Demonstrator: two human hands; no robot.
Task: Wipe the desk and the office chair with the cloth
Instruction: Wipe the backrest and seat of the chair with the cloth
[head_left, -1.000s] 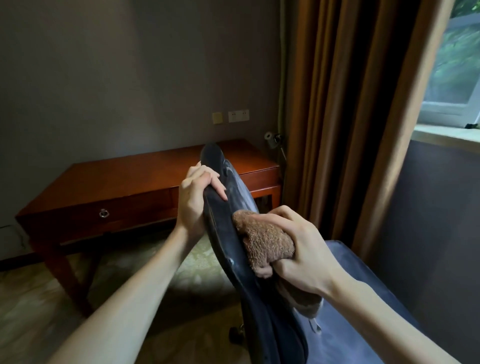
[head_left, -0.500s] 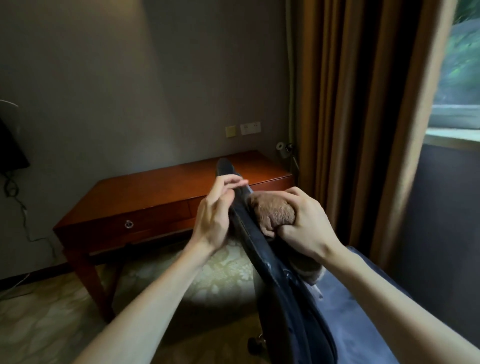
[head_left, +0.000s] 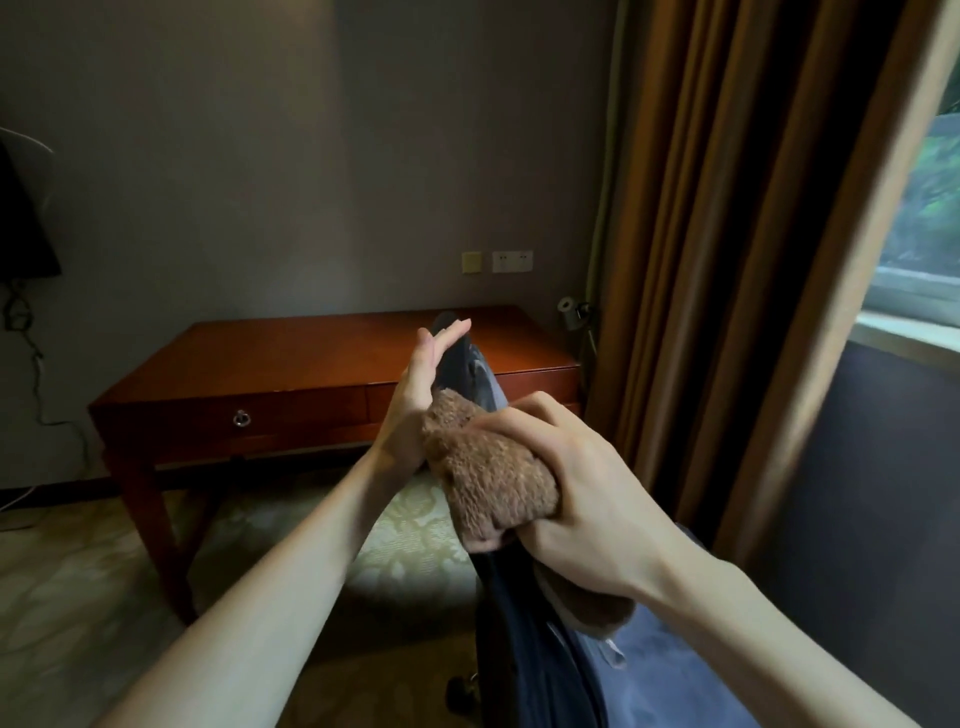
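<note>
A dark blue office chair (head_left: 524, 639) stands in front of me, its backrest edge-on and its top rim running up to the desk line. My right hand (head_left: 582, 483) grips a bunched brown fluffy cloth (head_left: 488, 467) and holds it on the upper edge of the backrest. My left hand (head_left: 421, 395) lies flat against the left side of the backrest, fingers straight and pointing up. Behind the chair a reddish wooden desk (head_left: 291, 358) with a ring-pull drawer stands against the grey wall.
Brown curtains (head_left: 727, 260) hang at the right beside a window (head_left: 930, 218). Wall sockets (head_left: 511, 261) sit above the desk. A dark object with a trailing cable (head_left: 23, 322) is on the left wall. Patterned carpet (head_left: 78, 582) covers the floor.
My left hand let go of the backrest's top and now lies flat with straight fingers. My right hand has slid the cloth up the backrest edge towards its top. The view has tilted up.
</note>
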